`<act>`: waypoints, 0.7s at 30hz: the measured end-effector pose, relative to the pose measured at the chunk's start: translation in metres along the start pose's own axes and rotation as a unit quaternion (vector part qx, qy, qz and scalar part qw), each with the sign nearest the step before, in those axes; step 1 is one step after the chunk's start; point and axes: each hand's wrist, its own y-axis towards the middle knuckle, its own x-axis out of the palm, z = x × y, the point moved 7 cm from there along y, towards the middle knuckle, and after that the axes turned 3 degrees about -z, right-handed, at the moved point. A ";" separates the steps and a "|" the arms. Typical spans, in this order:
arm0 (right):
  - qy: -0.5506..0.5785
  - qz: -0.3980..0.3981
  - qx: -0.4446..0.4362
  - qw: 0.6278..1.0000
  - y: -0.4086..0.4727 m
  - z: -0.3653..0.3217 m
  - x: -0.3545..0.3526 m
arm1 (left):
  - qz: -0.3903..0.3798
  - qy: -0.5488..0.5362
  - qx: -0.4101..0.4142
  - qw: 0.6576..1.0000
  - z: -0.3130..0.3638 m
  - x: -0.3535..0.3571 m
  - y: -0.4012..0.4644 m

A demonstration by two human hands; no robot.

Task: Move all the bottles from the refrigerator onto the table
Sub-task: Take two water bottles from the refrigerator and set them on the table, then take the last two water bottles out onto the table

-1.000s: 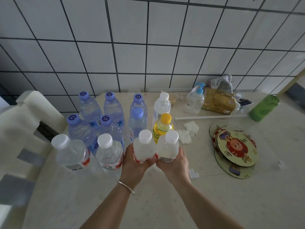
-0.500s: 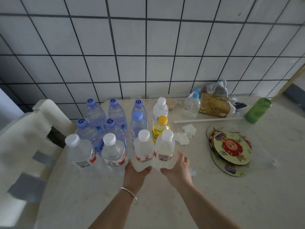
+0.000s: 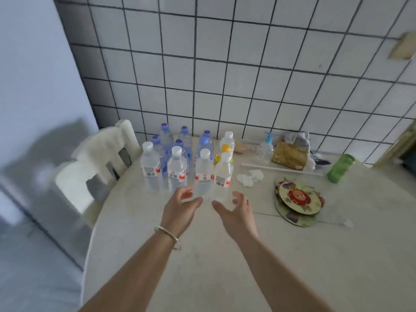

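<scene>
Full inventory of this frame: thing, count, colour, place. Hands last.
white-capped bottles: 5, clear, four in front row, one behind
blue-capped bottles: 6, clear bluish, back left
yellow-capped bottle: 1, yellow, behind front row
pump bottle: 1, clear with blue top, by wall
green bottle: 1, lying at right
coasters: small stack, cartoon print, right
tissues: white, centre
table: 1, beige
chair: 1, white, left
left hand: open, off the bottles
right hand: open, off the bottles
</scene>
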 end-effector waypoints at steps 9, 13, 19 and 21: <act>-0.011 -0.078 -0.088 0.993 -0.136 -0.038 0.020 | 0.092 -0.034 0.019 0.995 -0.006 -0.090 -0.142; -0.018 -0.101 -0.128 0.986 -0.186 -0.060 0.041 | 0.126 -0.068 0.036 0.989 -0.015 -0.135 -0.187; -0.027 -0.134 -0.176 0.975 -0.262 -0.085 0.070 | 0.160 -0.103 0.051 0.980 -0.035 -0.188 -0.250; -0.029 -0.139 -0.187 0.972 -0.287 -0.091 0.079 | 0.163 -0.108 0.048 0.980 -0.040 -0.204 -0.271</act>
